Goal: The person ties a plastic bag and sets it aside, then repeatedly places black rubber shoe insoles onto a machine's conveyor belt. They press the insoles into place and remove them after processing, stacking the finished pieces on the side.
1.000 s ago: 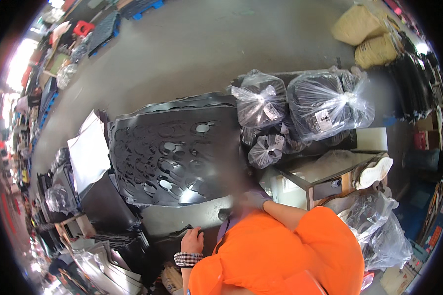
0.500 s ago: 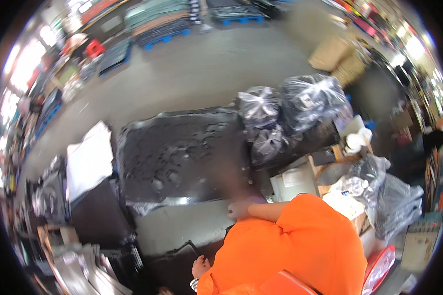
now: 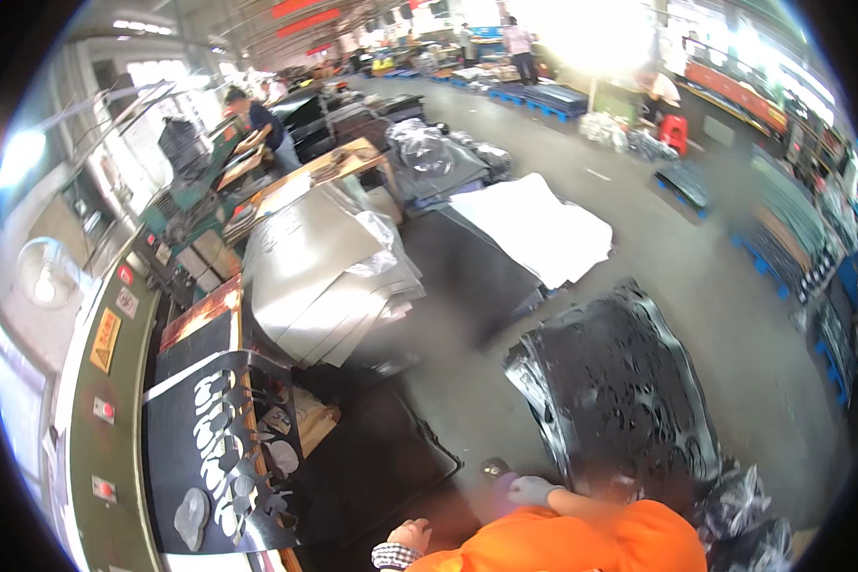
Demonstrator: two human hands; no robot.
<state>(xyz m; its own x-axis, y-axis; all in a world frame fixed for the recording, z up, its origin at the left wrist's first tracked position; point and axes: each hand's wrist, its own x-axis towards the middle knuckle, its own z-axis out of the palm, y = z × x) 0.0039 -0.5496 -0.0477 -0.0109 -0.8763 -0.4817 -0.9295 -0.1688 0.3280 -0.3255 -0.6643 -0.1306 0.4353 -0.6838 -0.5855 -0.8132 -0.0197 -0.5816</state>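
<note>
My left hand, bare with a checked band at the wrist, is low in the middle of the view. Its fingers are loosely bent and a little apart, with nothing seen in them. Nearest to it lies a dark flat sheet. My right hand, in a grey glove, hangs in front of my orange clothing. Its fingers are too blurred to make out. Just beyond it is a stack of black sheet material with wavy, cut-out edges.
On the left stands a green machine panel with red buttons, beside a black sheet with cut-out shapes. Farther off are a pile of grey sheets, white sheets and a person. Black plastic bags sit at lower right.
My view has swung left, bringing the machine panel and cut sheet into sight. The black stack has shifted rightward in the picture. Both hands remain low near my body.
</note>
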